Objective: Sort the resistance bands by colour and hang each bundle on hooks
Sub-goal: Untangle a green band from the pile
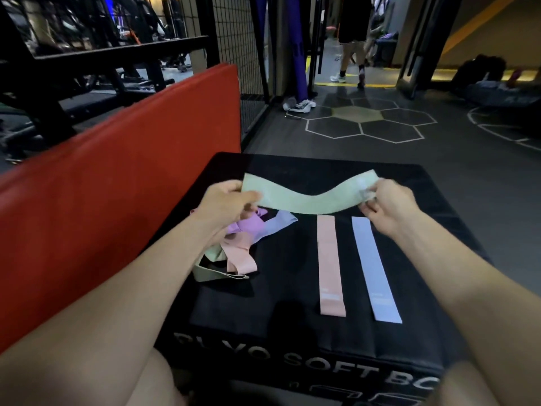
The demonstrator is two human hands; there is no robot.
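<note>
1. Currently the left hand [228, 203] pinches one end of a green band [307, 194] and the right hand [386, 206] pinches the other; the band hangs slack between them, above the far half of the black soft box [292, 326].

2. Landmark is the box top. On it, toward its right, a pink band [330, 265] and a blue band [374, 268] lie flat and straight, side by side, apart from each other.

3. Toward the box's left edge sits an unsorted pile [234, 247]: purple, blue, pink and green bands overlapping. The left forearm passes over it and hides part.

4. Risk: the green band sags in the middle. Laid down carelessly, it could land across the tops of the pink and blue bands and muddle the rows.

5. Risk: the left forearm is low over the pile. A sweep could drag bands off the box's left edge, toward the red pad [123, 171] beside it.

6. Risk: the pile looks tangled. Pulling one loop may lift a neighbour of another colour.

7. Risk: the right-hand grip is a fingertip pinch near a label; stretch in the band could snap it free.

8. Containers: none in view. No bin, bag or tray; the box serves only as a surface.

9. Hooks: I cannot find any in view. Hanging not yet begun, by my judgement.
</note>
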